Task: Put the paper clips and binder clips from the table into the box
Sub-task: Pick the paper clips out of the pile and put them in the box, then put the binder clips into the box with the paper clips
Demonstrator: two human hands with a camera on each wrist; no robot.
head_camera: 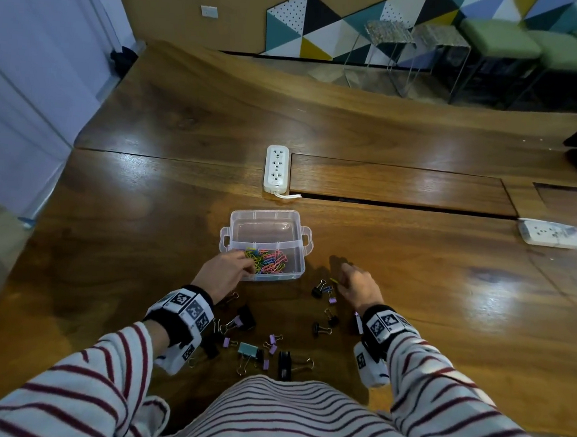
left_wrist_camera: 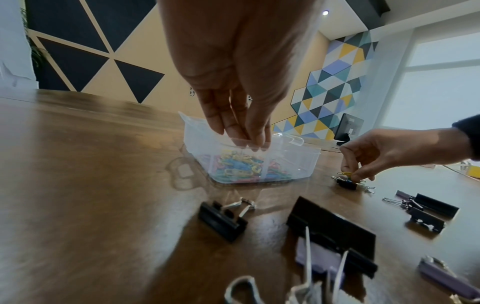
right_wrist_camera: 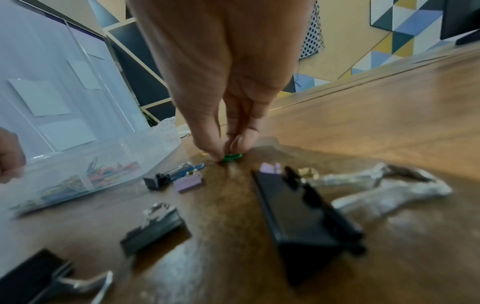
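Wooden desk (head_camera: 411,295) carries a clear plastic box (head_camera: 297,243) with coloured paper clips (head_camera: 270,263) piled in its near part. Left hand (head_camera: 223,273) hangs over the box's near wall, fingers (left_wrist_camera: 233,123) straight and loose, holding nothing. Right hand (head_camera: 357,288), just right of the box, pinches a green paper clip (right_wrist_camera: 231,158) against the desk. Binder clips (head_camera: 271,350) lie scattered between the wrists.

The person wears a long-sleeved top (head_camera: 286,419) in pale grey-white with thin dark red horizontal stripes, the same stripes running down both sleeves. Each wrist carries a black strap fitted with white blocks printed with square black-and-white coded markers: the left wrist band (head_camera: 184,317) and the right wrist band (head_camera: 383,327). Both hands are bare.
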